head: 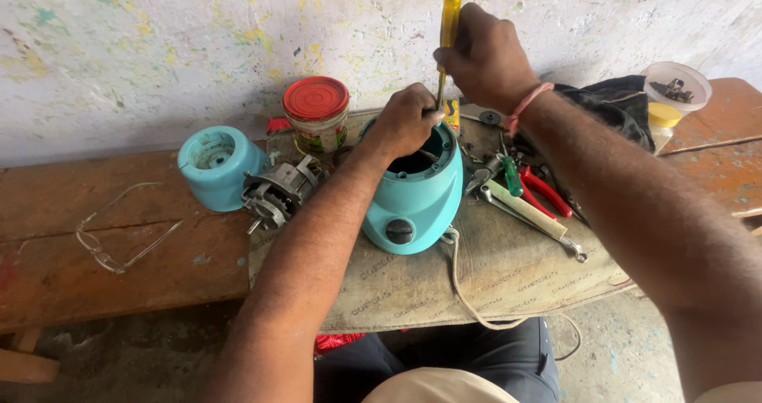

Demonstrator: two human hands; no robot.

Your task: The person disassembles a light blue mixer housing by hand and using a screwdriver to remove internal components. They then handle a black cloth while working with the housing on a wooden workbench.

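On the cloth-covered board (508, 276) across our lap stands the teal mixer base (414, 200), its knob facing us. Our left hand (405, 121) rests on its open top, fingers curled around the rim beside the shaft. Our right hand (486, 57) is closed around the yellow screwdriver (450, 22), held upright with its tip down inside the base. Just left lie the motor (278, 190) and a teal cap (216, 165); pliers (544, 190) lie to the right.
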